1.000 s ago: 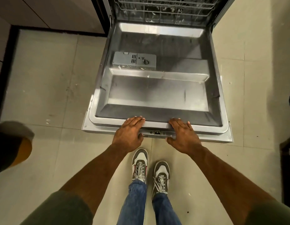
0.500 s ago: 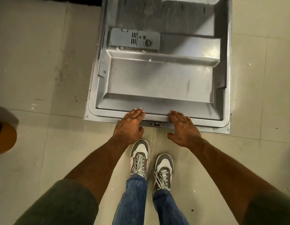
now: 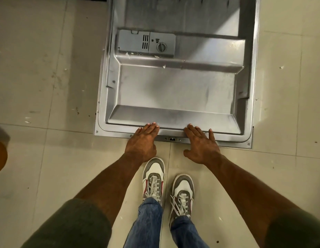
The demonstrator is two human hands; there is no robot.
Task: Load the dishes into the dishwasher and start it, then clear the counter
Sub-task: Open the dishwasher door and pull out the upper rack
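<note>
Hands flat on the near edge of the dishwasher door point(image 3: 175, 90), which lies fully down: left hand point(image 3: 142, 143) and right hand point(image 3: 202, 145) grip nothing; dishes unseen, so loading likely comes next

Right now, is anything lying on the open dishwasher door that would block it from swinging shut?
Nothing visible does. The dishwasher door lies open with its inner panel bare; only the detergent dispenser is built into it. The left hand and right hand rest on its near edge. The racks are out of view.
</note>
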